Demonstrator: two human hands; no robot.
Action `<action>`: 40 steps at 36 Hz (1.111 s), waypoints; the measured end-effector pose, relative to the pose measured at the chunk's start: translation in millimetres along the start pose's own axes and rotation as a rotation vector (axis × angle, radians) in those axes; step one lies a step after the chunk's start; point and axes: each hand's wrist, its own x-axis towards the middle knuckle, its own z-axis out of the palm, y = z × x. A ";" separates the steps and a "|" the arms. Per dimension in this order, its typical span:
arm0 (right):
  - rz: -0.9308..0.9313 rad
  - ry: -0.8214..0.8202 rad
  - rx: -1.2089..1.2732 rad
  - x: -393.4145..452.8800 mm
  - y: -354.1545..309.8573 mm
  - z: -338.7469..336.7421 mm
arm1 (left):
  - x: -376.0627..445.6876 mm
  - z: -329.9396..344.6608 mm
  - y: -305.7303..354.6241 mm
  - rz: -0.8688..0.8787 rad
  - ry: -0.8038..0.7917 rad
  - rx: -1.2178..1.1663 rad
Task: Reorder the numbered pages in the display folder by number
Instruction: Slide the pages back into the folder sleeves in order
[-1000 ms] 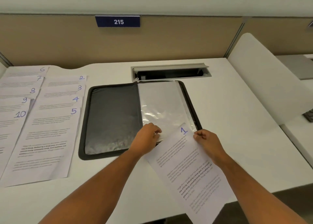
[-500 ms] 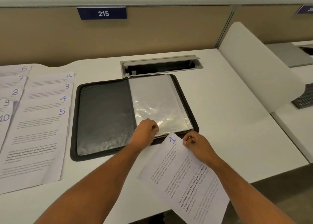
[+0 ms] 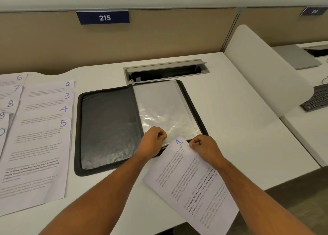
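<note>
Left hand (image 3: pixel 153 142) pinched on the near edge of the clear sleeve (image 3: pixel 165 112), at 6 o'clock of the folder's right half, probably lifting the mouth open so paper can slide in. Right hand (image 3: pixel 205 148) clamped on the top corner of page 1 (image 3: pixel 188 185), tip aimed at that opening from 5 o'clock, page skewed.

Left to right: pages 6–10 fanned at the table's (image 3: pixel 239 128) 9 o'clock edge, partly cut off; pages 2–5 (image 3: pixel 40 137) shingled just beside them; open folder (image 3: pixel 108 126) centre, cable tray (image 3: pixel 165 70) touching its 12 o'clock edge.

Bare table at 3 o'clock for swinging the page straight. Page 1's tail overhangs the near table edge, so likely to sag or snag.
</note>
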 end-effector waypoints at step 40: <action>0.003 0.432 0.064 11.4 1.1 22.9 | -16.2 7.9 -52.0 0.253 0.150 0.478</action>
